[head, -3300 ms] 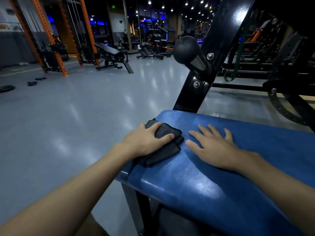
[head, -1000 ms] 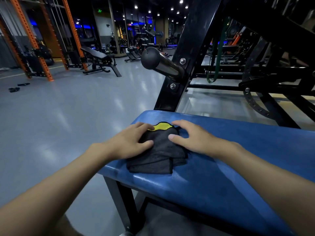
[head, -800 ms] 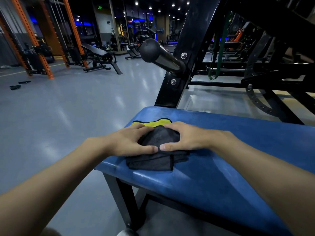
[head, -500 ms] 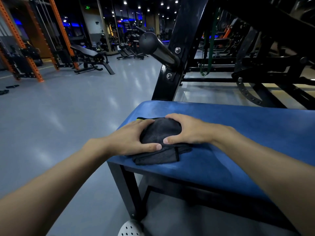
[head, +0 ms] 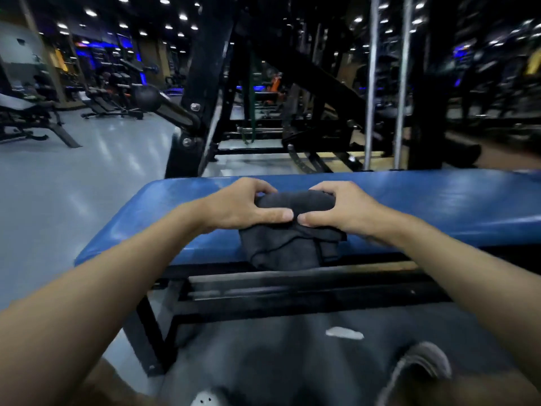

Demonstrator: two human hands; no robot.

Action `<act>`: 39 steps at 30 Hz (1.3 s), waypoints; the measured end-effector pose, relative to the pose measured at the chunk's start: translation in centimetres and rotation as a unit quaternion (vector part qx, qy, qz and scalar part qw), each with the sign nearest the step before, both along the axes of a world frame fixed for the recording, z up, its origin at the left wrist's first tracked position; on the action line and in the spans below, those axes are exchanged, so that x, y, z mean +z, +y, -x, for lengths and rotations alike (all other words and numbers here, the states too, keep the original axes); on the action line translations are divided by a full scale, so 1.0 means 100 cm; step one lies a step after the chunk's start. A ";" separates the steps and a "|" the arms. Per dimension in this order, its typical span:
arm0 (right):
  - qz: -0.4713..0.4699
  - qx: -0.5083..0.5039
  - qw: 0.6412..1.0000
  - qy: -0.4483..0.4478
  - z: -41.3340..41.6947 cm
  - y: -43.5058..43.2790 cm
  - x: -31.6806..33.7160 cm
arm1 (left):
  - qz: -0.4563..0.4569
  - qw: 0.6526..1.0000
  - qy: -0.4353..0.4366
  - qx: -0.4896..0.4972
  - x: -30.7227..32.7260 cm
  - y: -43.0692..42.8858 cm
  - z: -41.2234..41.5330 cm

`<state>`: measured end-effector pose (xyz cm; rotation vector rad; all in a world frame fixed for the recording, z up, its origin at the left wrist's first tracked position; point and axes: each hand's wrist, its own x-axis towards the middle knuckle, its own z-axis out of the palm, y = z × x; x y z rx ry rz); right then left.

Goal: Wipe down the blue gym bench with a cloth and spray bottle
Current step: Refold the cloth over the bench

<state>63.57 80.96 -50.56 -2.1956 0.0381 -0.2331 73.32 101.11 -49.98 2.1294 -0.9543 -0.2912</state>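
**Fingers (head: pixel 272 214) pinching dark cloth (head: pixel 287 247) at near edge of blue bench (head: pixel 439 206)**

Left hand (head: pixel 240 206) and right hand (head: pixel 348 209) side by side, thumb tips almost meeting. Each grips the bunched top of the cloth between thumb and curled fingers. Bunched top is at the pad's near edge; cannot tell whether it rests on the vinyl. Lower folds hang down the side, in front of the bench's black steel frame (head: pixel 292 291).

Surface and room: pad is scuffed blue vinyl with pale glare streaks along the top. Glossy grey floor (head: pixel 73 186) reflects the ceiling spotlights (head: pixel 183 16). Dim gym hall, blue light at the far wall.

Since half a second ago: cloth lay on top of the pad near its left end, both hands cupped over it. Now it is at the near edge and partly over it. View has swung right and dropped, so more of the pad's length shows. Yellow trim seen a second ago is out of sight.

Around: black upright (head: pixel 205 83) behind the pad carries a round-ended roller (head: pixel 147 98). Two chrome guide rods (head: pixel 371 83) stand to the right, a green band (head: pixel 251 92) hangs behind, and incline benches (head: pixel 26 112) sit far left. Below are a grey shoe (head: pixel 421 364) and a white scrap (head: pixel 344 334) on the floor, both blurred. Forearms cross the lower view and hide stretches of the pad's near edge.
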 end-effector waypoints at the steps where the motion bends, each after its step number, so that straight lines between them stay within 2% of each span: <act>1: -0.009 -0.032 0.999 -0.005 0.019 -0.016 0.001 | 0.017 0.999 0.026 -0.022 0.002 -0.019 0.009; 5: 0.010 -0.149 0.989 0.001 0.070 -0.076 0.013 | 0.077 0.984 0.127 -0.099 -0.004 -0.091 0.033; 7: -0.023 -0.178 0.984 -0.008 0.083 -0.107 0.020 | 0.104 0.968 0.185 -0.129 -0.003 -0.128 0.038; 10: -0.141 -0.201 0.969 -0.025 0.095 -0.156 0.023 | 0.142 0.952 0.222 -0.153 0.007 -0.193 0.040; 13: -0.290 -0.167 0.942 -0.037 0.117 -0.213 0.020 | 0.153 0.943 0.240 -0.174 0.010 -0.271 0.048; 15: -0.340 -0.173 0.924 -0.026 0.136 -0.253 0.017 | 0.148 0.936 0.258 -0.190 0.007 -0.329 0.057; 18: -0.347 -0.233 0.908 -0.034 0.161 -0.318 0.018 | 0.131 0.920 0.309 -0.204 0.007 -0.412 0.072; 22: -0.328 -0.389 0.858 -0.066 0.203 -0.391 0.042 | 0.060 0.886 0.397 -0.233 0.038 -0.505 0.109; 25: -0.351 -0.425 0.830 -0.087 0.247 -0.422 0.090 | -0.028 0.840 0.446 -0.309 0.092 -0.550 0.146; 29: -0.333 -0.460 0.819 -0.077 0.326 -0.455 0.196 | -0.149 0.808 0.371 -0.432 0.202 -0.609 0.220; 32: -0.324 -0.510 0.793 -0.082 0.405 -0.476 0.290 | -0.180 0.811 0.327 -0.450 0.298 -0.651 0.295; 35: -0.363 -0.548 0.749 -0.085 0.489 -0.490 0.374 | -0.181 0.808 0.320 -0.460 0.384 -0.680 0.376; 39: -0.375 -0.606 0.698 -0.071 0.582 -0.500 0.451 | -0.153 0.823 0.303 -0.455 0.464 -0.711 0.468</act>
